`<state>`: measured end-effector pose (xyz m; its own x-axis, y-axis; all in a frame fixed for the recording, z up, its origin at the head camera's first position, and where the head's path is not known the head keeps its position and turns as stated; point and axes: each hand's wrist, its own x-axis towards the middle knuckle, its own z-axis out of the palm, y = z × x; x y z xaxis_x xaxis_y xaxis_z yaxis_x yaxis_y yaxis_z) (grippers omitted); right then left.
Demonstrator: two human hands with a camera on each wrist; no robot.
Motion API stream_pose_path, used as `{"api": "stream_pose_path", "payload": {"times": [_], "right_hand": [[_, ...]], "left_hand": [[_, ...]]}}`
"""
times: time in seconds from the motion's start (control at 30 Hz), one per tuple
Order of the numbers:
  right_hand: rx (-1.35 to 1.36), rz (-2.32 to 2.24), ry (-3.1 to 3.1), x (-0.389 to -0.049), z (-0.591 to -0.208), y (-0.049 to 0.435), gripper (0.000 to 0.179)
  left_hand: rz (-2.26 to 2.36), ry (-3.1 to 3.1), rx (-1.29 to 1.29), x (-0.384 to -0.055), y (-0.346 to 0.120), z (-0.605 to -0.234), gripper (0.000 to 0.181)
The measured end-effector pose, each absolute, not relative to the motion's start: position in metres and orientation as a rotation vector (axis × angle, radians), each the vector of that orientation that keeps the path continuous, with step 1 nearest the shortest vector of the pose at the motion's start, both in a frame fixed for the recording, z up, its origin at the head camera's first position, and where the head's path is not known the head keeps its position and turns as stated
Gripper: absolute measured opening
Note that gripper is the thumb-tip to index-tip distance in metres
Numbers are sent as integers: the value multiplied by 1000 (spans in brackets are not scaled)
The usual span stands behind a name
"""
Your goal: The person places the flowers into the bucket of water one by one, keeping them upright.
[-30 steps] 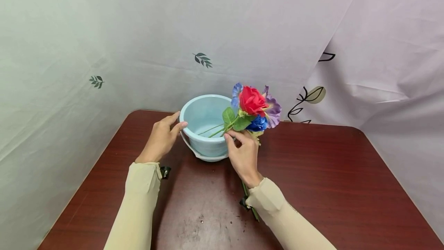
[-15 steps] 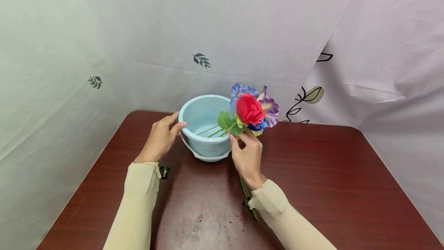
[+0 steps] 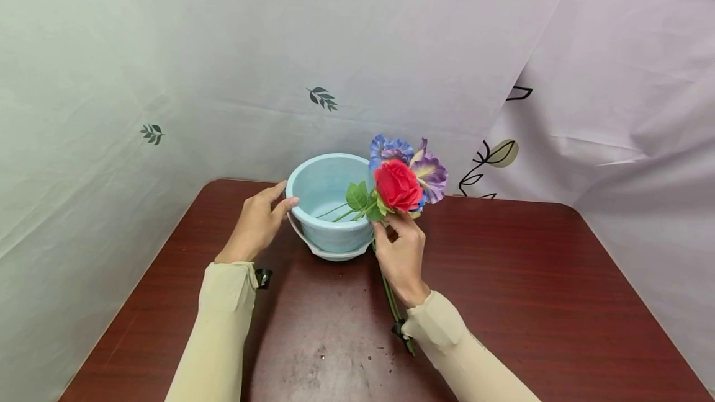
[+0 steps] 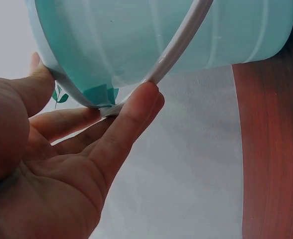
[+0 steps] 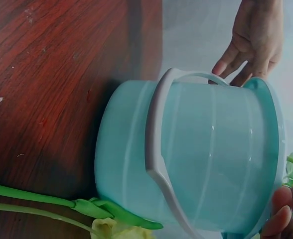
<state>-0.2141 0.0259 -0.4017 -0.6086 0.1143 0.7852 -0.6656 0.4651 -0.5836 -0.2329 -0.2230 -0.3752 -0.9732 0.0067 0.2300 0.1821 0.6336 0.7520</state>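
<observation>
A light blue bucket (image 3: pixel 337 239) stands upright on the table, its white handle (image 5: pixel 153 134) hanging down outside. My left hand (image 3: pixel 254 225) holds its left rim; in the left wrist view the thumb is at the rim, and the fingers meet the handle joint (image 4: pixel 106 111). At the right rim, my right hand (image 3: pixel 401 256) has its thumb and fingers curled by flower stems, just under the red rose (image 3: pixel 398 185). Thin green stems (image 3: pixel 342 216) reach into the bucket. Blue petals (image 3: pixel 382 149) and a purple flower (image 3: pixel 430 174) show behind the rose. The exact pinch is partly hidden.
Green stems (image 3: pixel 391 299) extend outside the bucket along the right forearm. A yellow flower (image 5: pixel 119 230) lies close against the bucket in the right wrist view. White patterned cloth (image 3: pixel 234 67) hangs behind the dark red table (image 3: pixel 503 278). Small specks dot the tabletop.
The red rose has turned and shifted left and down, uncovering more of the blue and purple petals. My right hand has moved slightly right; my left hand keeps its hold on the rim.
</observation>
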Motion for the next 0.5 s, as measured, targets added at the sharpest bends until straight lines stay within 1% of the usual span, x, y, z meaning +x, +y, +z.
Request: {"api": "stream_pose_path", "payload": {"times": [0.5], "right_hand": [[368,1205,-1918,-214,-411,34,10]], "left_hand": [[-1240,-2643,-161,-234,-223,-378,60]]}}
